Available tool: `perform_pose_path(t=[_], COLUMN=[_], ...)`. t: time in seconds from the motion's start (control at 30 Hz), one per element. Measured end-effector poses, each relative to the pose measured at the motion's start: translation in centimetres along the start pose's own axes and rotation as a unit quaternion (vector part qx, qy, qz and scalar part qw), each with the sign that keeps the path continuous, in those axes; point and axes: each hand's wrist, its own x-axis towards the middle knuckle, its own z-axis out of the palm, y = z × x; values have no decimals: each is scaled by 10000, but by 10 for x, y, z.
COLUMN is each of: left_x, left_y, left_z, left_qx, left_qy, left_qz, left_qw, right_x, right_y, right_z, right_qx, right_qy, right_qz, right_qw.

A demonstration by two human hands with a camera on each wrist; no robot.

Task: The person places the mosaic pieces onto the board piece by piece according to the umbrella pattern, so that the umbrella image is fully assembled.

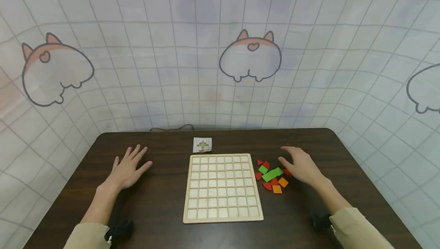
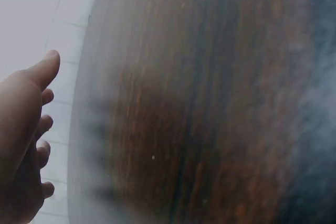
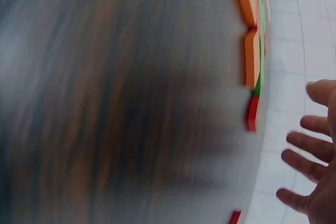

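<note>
My left hand (image 1: pixel 126 170) is over the left side of the dark table with its fingers spread and nothing in them. The left wrist view shows that hand (image 2: pixel 21 135) at the left edge above bare wood grain. On the right, my right hand (image 1: pixel 302 165) is beside a group of small flat blocks, thumb and fingers apart and holding nothing. Green blocks (image 1: pixel 272 174), red blocks (image 1: pixel 267 185) and orange blocks (image 1: pixel 277 189) make up this group. In the right wrist view, orange blocks (image 3: pixel 252 59) lie along the table, with the hand (image 3: pixel 315 150) at the right edge.
A pale wooden grid board (image 1: pixel 223 220) with square cells lies in the table's middle, left of the blocks. Behind it is a small printed card (image 1: pixel 202 145) with a coloured pattern. A white gridded curtain (image 1: pixel 172 69) surrounds the table's back and sides.
</note>
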Motion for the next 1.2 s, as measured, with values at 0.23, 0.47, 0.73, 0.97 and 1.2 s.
perform_pose_path(t=[0.23,0.47,0.73,0.97,1.2], left_x=[-3,-6,-11,-15,-17], left_y=[17,41,70,87,95], left_z=[6,16,25,33,37], left_qx=[-247,-442,-1024,-1021,-928], left_qy=[285,56,-605,-1193,-1636], left_qz=[548,783,1076,1378,1543], left_qw=[9978,9959,9871,9779,9700], right_x=[13,23,35,42,46], right_y=[-15,-28,-39,-42,-46], right_z=[11,19,31,38,39], right_qx=[691,990,996,903,934], right_qy=[-53,-336,-606,-829,-847], right_qz=[-299,-314,-212,-57,121], right_qw=[9971,9940,9930,9924,9919])
